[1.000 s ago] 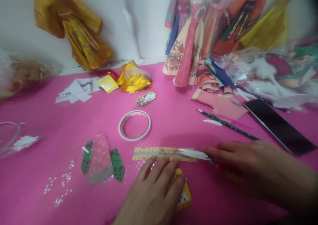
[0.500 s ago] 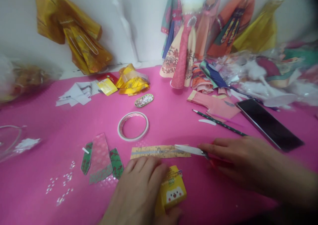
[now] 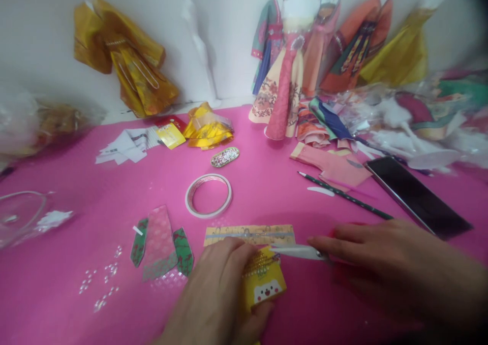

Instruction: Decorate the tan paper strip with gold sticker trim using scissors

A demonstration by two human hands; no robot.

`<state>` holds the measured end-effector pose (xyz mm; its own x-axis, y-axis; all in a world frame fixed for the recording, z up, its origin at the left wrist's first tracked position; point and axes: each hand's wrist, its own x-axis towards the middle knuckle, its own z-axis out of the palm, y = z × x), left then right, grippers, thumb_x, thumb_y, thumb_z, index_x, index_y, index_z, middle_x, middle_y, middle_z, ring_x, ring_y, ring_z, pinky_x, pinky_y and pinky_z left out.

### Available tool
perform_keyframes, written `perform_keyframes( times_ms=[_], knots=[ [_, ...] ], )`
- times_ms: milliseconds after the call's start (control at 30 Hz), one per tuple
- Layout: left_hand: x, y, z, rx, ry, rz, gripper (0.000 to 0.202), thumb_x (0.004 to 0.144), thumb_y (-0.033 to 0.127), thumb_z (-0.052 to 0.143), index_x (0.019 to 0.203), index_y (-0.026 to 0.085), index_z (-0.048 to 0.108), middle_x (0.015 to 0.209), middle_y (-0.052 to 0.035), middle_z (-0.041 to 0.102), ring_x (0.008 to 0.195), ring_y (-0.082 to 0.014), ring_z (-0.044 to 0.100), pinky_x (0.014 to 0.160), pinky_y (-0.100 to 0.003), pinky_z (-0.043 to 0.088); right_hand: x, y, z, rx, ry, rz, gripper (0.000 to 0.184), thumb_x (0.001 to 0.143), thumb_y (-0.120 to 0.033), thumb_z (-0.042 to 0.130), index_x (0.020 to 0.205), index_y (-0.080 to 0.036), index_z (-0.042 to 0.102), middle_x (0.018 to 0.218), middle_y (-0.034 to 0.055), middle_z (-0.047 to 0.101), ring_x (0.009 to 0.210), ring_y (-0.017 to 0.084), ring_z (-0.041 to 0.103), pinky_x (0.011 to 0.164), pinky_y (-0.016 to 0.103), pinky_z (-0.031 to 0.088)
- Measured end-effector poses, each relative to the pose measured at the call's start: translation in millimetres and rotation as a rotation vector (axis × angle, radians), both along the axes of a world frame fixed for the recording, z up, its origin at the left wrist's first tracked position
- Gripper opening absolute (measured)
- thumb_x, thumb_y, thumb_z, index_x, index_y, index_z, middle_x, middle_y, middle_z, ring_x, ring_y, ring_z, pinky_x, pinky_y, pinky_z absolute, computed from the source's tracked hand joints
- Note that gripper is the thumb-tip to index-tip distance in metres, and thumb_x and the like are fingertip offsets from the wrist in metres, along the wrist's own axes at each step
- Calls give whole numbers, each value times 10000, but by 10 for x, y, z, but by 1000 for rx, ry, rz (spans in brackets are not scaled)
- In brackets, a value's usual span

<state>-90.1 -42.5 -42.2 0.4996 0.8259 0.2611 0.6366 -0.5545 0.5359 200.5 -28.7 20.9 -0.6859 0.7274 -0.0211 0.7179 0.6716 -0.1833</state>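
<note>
My left hand (image 3: 213,289) is closed around a small yellow card packet (image 3: 271,279) with a printed white animal face. Strands of gold bead chain (image 3: 254,267) wrap its upper part. My right hand (image 3: 385,263) grips a pair of scissors (image 3: 299,251) with pale blades and a red handle mostly hidden by the fingers. The blade tips meet the packet's upper right corner, by the end of the chain. Just beyond, a patterned beige strip (image 3: 247,230) with a silvery line along it lies flat, partly covered by my left fingers.
A roll of tape (image 3: 187,197), a glittery oval clip (image 3: 224,157), a pencil (image 3: 343,195) and a phone (image 3: 417,197) lie on the pink table. Pink and green cut pieces (image 3: 160,243) and small gems (image 3: 110,269) are at left. Doll dresses (image 3: 280,91) stand along the back.
The scissors have come down from the beige strip to the packet's upper corner. My left hand stays on the packet. The whole view has shifted slightly.
</note>
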Motion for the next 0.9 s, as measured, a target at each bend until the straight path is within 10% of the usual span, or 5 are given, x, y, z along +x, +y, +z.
perform_keyframes(
  times_ms=[900],
  knots=[
    [41, 8, 159, -80, 10, 12, 527, 838, 257, 656, 1304, 302, 414, 1116, -55, 692, 955, -237, 712, 766, -366, 630, -97, -158, -120, 180, -10, 49, 424, 932, -68, 368, 1319, -190, 489, 757, -22, 590, 574, 144, 599, 505, 292, 376]
  ],
)
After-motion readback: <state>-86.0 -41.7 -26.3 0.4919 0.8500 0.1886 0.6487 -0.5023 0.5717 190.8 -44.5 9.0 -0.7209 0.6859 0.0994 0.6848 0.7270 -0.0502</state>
